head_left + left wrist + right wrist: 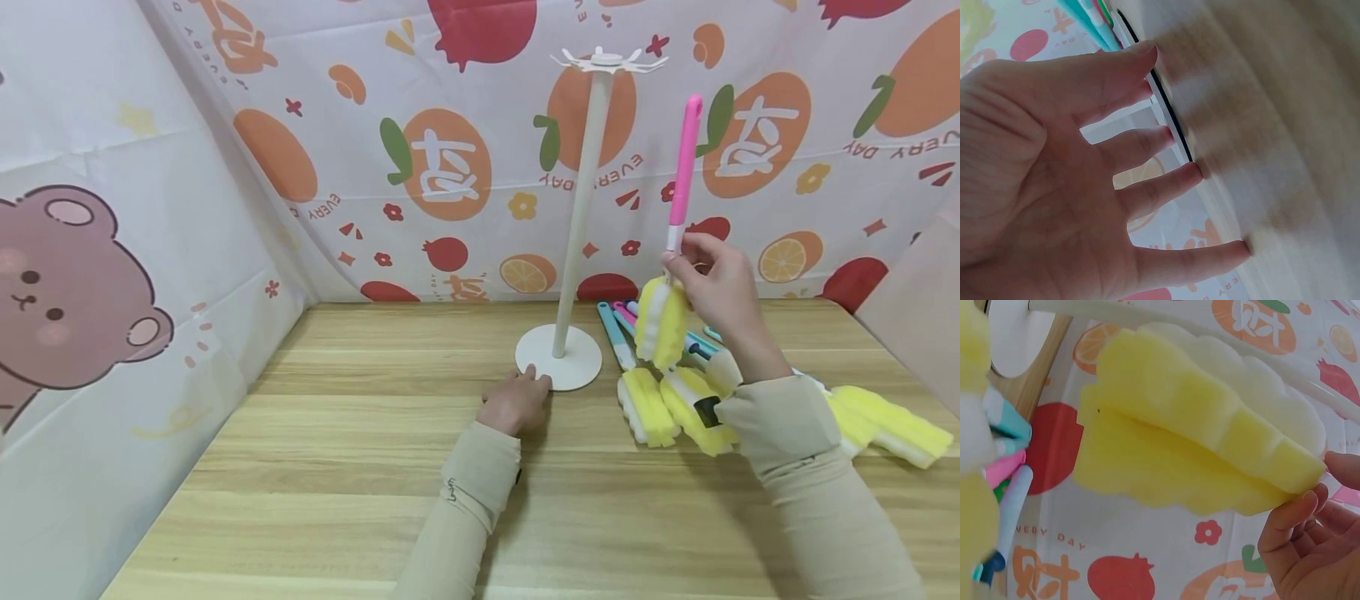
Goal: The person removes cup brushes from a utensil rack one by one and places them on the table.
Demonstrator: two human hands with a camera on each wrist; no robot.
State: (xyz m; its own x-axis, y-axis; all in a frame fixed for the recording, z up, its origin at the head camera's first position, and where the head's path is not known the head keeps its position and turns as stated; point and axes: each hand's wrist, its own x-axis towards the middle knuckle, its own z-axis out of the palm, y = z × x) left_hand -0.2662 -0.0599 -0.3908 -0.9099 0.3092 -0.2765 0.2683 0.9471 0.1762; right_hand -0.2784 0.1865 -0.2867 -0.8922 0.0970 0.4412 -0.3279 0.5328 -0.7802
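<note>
My right hand pinches a sponge bottle brush where its pink handle meets the head. The handle points up, and the yellow-and-white sponge head hangs below, over the other brushes. To its left stands a white rack, with a tall pole, a ring of bare hooks on top and a round base. My left hand is at the near left edge of that base, and in the left wrist view its spread fingers reach down to the tabletop and the base's rim.
Several more sponge brushes lie on the wooden table right of the rack, among them a teal-handled one, one with a black patch and others farther right. A fruit-print cloth hangs behind the table.
</note>
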